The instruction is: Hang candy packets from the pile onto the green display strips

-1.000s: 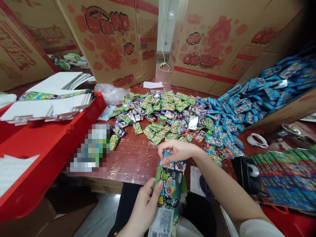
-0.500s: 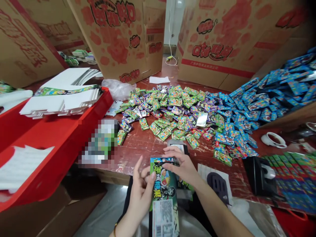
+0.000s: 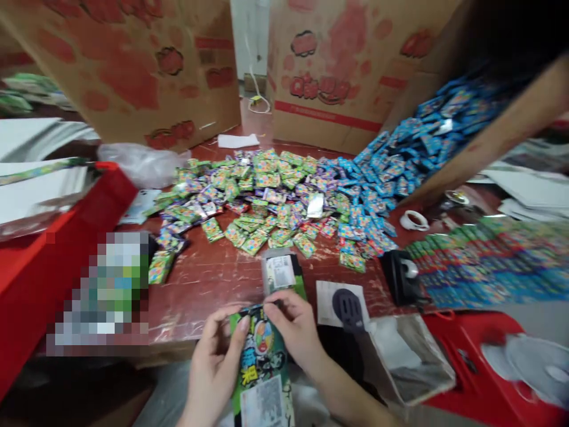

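Note:
A flat green and black candy box stands tilted up in front of me, a white label on its lower part. My left hand is closed around its left side, thumb across the front near the top. With fingers bent together, my right hand pinches the upper right edge, where the box's top end is. The tips of several fingers are hidden behind the box. Just beyond my right hand, a second black and green candy box with a white label lies at the table's edge.
Small candy packets lie heaped across the red table; blue packets spill from a carton at right. A red tray stands left. A tape dispenser, a tape roll and rows of packets are right.
My view has swung right, so the table's things appear further left. My right hand has come down from above the box and now grips its top edge. The left hand keeps hold.

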Motion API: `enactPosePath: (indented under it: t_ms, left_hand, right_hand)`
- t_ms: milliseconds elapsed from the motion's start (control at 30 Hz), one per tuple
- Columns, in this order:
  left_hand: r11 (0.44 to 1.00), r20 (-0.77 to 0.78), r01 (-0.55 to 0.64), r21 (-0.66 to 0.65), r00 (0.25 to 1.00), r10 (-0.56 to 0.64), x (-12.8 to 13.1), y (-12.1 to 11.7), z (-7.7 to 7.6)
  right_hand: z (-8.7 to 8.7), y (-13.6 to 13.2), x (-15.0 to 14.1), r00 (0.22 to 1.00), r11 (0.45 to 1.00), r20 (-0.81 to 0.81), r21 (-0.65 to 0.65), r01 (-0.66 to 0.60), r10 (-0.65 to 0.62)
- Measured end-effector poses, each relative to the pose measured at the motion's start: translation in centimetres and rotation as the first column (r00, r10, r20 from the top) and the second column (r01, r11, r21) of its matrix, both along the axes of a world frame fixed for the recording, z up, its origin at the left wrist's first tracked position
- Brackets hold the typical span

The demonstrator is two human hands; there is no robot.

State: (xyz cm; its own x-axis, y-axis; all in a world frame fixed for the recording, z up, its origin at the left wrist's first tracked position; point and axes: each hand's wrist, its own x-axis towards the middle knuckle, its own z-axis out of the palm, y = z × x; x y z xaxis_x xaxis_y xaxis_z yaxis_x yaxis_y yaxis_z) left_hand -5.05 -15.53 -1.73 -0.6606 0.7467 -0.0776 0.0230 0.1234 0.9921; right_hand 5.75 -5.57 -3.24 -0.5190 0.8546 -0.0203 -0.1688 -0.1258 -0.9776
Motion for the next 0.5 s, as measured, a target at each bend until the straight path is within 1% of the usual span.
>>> enactPosePath:
  t_ms: [67,100,133,200,233,300,333,400,433,500]
  left_hand:
    - [0.997,-0.095,0.003,0.078,0.995,0.004,-0.1,0.7,-0.1]
    - [0.992,-0.119,0.012,0.128,0.993,0.003,-0.2,1.0,-0.1]
    - [0.985,-0.125,0.022,0.172,0.992,-0.001,-0.1,1.2,0.0]
    - [0.976,-0.108,0.010,0.216,0.994,0.014,-0.1,1.6,0.3]
    - [0.980,-0.110,0.005,0.198,0.994,0.017,-0.2,1.7,0.6]
    - [0.995,-0.132,0.036,0.091,0.991,-0.024,-0.4,1.8,1.2]
    - [0.997,-0.128,0.069,0.022,0.990,-0.065,-0.6,2.0,1.6]
    - [0.985,-0.049,0.143,-0.095,0.988,-0.148,-1.0,2.3,2.2]
    - [0.976,0.019,0.174,-0.131,0.985,-0.173,-1.2,2.6,2.3]
    - [0.961,0.151,0.220,-0.168,0.969,-0.195,-1.4,3.2,2.4]
  right_hand:
    - [0.1,0.0,-0.1,0.999,0.995,-0.040,0.090,0.032,-0.028]
    - [0.3,0.1,-0.1,0.995,0.988,-0.068,0.136,0.077,-0.068]
    - [0.5,0.1,0.0,0.990,0.979,-0.085,0.164,0.125,-0.112]
    - [1.0,0.2,0.1,0.979,0.966,-0.083,0.165,0.198,-0.187]
    - [1.2,0.2,0.2,0.979,0.967,-0.072,0.157,0.202,-0.193]
    - [1.9,0.6,0.5,0.988,0.979,-0.045,0.138,0.149,-0.144]
    - [2.2,1.0,0.6,0.995,0.989,-0.035,0.108,0.101,-0.098]
    - [2.7,1.8,0.9,1.000,1.000,-0.016,-0.030,-0.006,0.006]
    - [2.8,2.3,1.0,0.999,0.992,-0.012,-0.119,-0.050,0.049]
    - [2.8,3.2,1.4,0.993,0.956,-0.015,-0.269,-0.118,0.119]
